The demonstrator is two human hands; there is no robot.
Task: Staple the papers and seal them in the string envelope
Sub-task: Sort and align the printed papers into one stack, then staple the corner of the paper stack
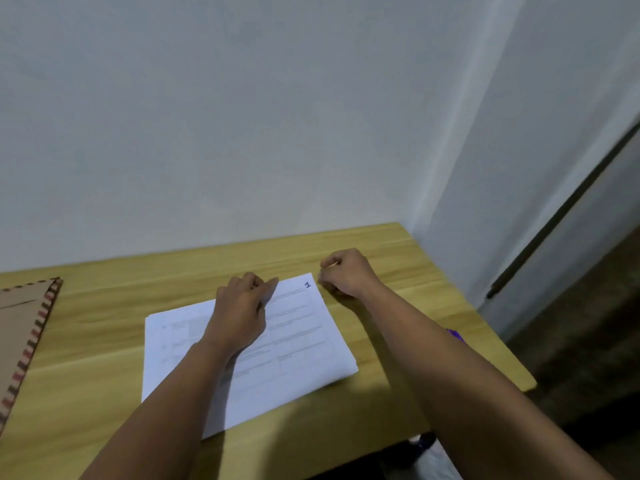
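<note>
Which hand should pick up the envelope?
Left. The envelope lies at the table's left edge, nearer the left hand resting on the papers; the right hand is farther.

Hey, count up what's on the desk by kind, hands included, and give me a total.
Paper stack: 1
Envelope: 1
Purple item, mostly hidden behind the right forearm: 1
Hands: 2, left hand and right hand
Total: 5

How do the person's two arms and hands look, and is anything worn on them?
Both forearms are bare up to the frame edge: no sleeves, watch, bracelet, rings or gloves show on the left hand or the right hand. Fingernails are too blurred to judge.
</note>
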